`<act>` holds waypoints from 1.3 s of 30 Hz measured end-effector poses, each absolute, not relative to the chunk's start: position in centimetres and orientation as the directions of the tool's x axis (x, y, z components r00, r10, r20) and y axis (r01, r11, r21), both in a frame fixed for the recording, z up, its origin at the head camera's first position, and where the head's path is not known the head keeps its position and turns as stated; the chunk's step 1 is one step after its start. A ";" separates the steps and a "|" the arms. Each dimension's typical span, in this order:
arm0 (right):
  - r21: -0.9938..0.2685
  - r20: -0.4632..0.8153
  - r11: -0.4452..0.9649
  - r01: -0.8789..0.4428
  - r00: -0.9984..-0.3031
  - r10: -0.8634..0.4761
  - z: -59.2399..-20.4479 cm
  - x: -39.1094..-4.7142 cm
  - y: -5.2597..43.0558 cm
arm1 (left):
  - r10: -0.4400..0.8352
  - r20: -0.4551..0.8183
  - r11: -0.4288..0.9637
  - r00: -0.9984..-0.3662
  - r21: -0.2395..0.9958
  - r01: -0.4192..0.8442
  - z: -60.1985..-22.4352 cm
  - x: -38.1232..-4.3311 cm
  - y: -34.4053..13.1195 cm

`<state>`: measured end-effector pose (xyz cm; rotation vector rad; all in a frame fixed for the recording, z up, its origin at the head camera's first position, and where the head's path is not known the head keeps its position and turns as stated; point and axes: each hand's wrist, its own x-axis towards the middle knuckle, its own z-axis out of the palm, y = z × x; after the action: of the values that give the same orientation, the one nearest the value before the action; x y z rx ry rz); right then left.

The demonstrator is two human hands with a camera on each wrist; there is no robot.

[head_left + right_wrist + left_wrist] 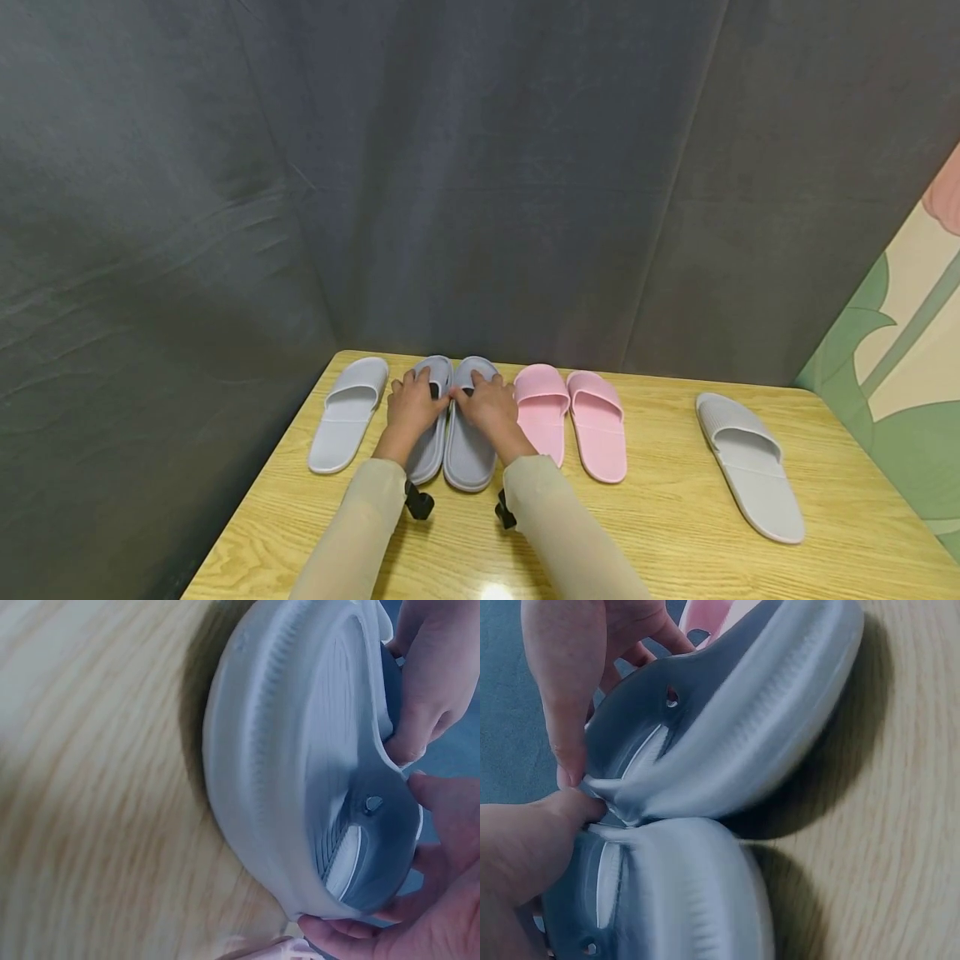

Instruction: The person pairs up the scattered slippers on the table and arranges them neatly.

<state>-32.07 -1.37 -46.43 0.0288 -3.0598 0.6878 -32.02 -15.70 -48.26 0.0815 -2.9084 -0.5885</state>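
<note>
Two dark grey slippers stand side by side on the table, toes toward the wall. My left hand (412,406) spans the strap of the left dark grey slipper (426,454), thumb on its inner side. Over the right dark grey slipper (469,454), my right hand (491,406) grips the strap from both sides. In the right wrist view its thumb and fingers (341,939) hold opposite edges of that strap. Both thumbs meet close together between the slippers in the left wrist view. The hands partly hide both straps in the head view.
A pale grey slipper (347,421) lies left of the pair. Two pink slippers (597,425) sit close on the right. Another light grey slipper (753,475) lies angled farther right on the wooden table (660,533). A dark cloth wall (480,183) rises behind.
</note>
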 end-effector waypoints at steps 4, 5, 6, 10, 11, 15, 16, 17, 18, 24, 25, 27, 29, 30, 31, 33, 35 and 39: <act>-0.421 0.001 0.907 -0.032 -0.999 -0.035 -46.5 -32.1 -1.2 | -0.080 0.137 0.915 -0.987 0.403 -0.018 -48.4 -32.0 -15.8; -0.419 -0.002 0.907 -0.036 -0.999 -0.041 -46.5 -32.1 -1.2 | -0.077 0.137 0.914 -0.988 0.405 -0.015 -48.5 -32.0 -15.8; -0.417 -0.004 0.908 -0.041 -0.999 -0.047 -46.5 -32.1 -1.2 | -0.075 0.135 0.913 -0.988 0.407 -0.014 -48.6 -32.0 -15.8; -0.403 -0.012 0.913 -0.061 -0.997 -0.072 -46.3 -32.1 -1.0 | -0.071 0.126 0.906 -0.989 0.424 -0.011 -48.7 -32.0 -15.9; -0.400 -0.011 0.914 -0.067 -0.997 -0.078 -46.3 -32.1 -1.0 | -0.070 0.121 0.902 -0.990 0.432 -0.011 -48.6 -32.0 -15.9; -0.389 0.000 0.917 -0.087 -0.996 -0.094 -46.3 -32.1 -0.8 | -0.071 0.091 0.887 -0.993 0.461 -0.021 -48.5 -32.0 -16.0; -0.386 0.000 0.918 -0.090 -0.995 -0.098 -46.4 -32.0 -0.8 | -0.071 0.085 0.885 -0.994 0.465 -0.023 -48.5 -32.0 -16.0; -0.381 0.000 0.920 -0.093 -0.995 -0.101 -46.4 -32.0 -0.8 | -0.069 0.080 0.885 -0.994 0.466 -0.024 -48.5 -32.0 -16.0; -0.376 0.000 0.922 -0.096 -0.995 -0.104 -46.4 -32.0 -0.8 | -0.067 0.080 0.886 -0.995 0.464 -0.023 -48.5 -32.0 -16.0; -0.338 -0.004 0.933 -0.122 -0.991 -0.131 -46.4 -31.9 -0.5 | -0.050 0.082 0.896 -0.995 0.443 -0.009 -48.6 -31.8 -16.0; -0.331 -0.002 0.935 -0.126 -0.991 -0.135 -46.4 -31.9 -0.4 | -0.049 0.082 0.898 -0.995 0.440 -0.008 -48.7 -31.8 -16.0; -0.316 0.003 0.939 -0.136 -0.990 -0.143 -46.4 -32.0 -0.3 | -0.044 0.092 0.902 -0.995 0.431 0.000 -48.8 -31.8 -16.0; -0.299 0.009 0.943 -0.148 -0.988 -0.152 -46.5 -32.1 -0.2 | -0.037 0.107 0.909 -0.994 0.417 0.011 -48.9 -31.8 -16.1; -0.297 0.012 0.943 -0.153 -0.988 -0.157 -46.6 -32.1 -0.2 | -0.034 0.116 0.912 -0.993 0.410 0.017 -49.0 -31.7 -16.1; -0.292 0.013 0.943 -0.158 -0.987 -0.161 -46.6 -32.1 -0.2 | -0.030 0.122 0.915 -0.992 0.403 0.022 -49.1 -31.7 -16.1; -0.282 0.016 0.945 -0.165 -0.986 -0.168 -46.7 -32.2 -0.2 | -0.023 0.133 0.922 -0.991 0.385 0.031 -49.4 -31.5 -16.3; -0.275 0.019 0.947 -0.167 -0.986 -0.168 -46.8 -32.2 -0.3 | -0.015 0.143 0.928 -0.990 0.371 0.040 -49.5 -31.5 -16.3; -0.258 0.018 0.953 -0.159 -0.987 -0.160 -47.0 -32.3 -0.3 | -0.005 0.162 0.936 -0.987 0.349 0.052 -49.7 -31.4 -16.3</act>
<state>-32.30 -0.35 -47.01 0.2540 -3.1076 0.4108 -31.39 -16.35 -49.66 -0.0362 -2.9325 -0.5347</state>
